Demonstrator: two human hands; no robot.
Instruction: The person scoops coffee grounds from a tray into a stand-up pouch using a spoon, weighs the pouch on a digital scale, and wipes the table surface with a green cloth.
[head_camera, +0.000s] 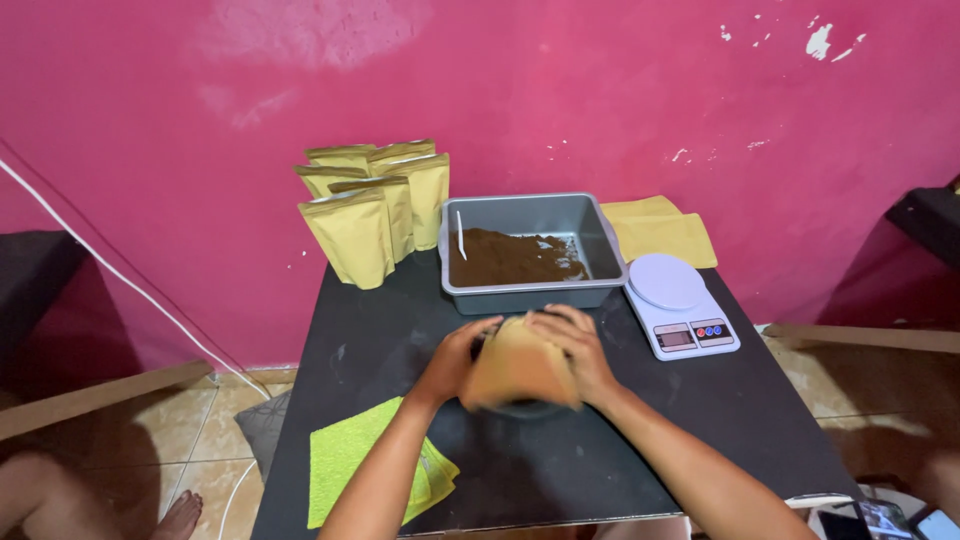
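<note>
Both hands hold one yellow-brown stand-up pouch above the middle of the black table; the pouch is motion-blurred. My left hand grips its left edge and my right hand grips its top right. Just beyond the pouch stands a grey tub with brown powder and a white scoop in it. Something dark lies under the pouch, mostly hidden.
Several filled yellow pouches stand at the table's back left. A white digital scale sits right of the tub, flat empty pouches behind it. A lime-green cloth lies front left. A bare foot shows on the floor.
</note>
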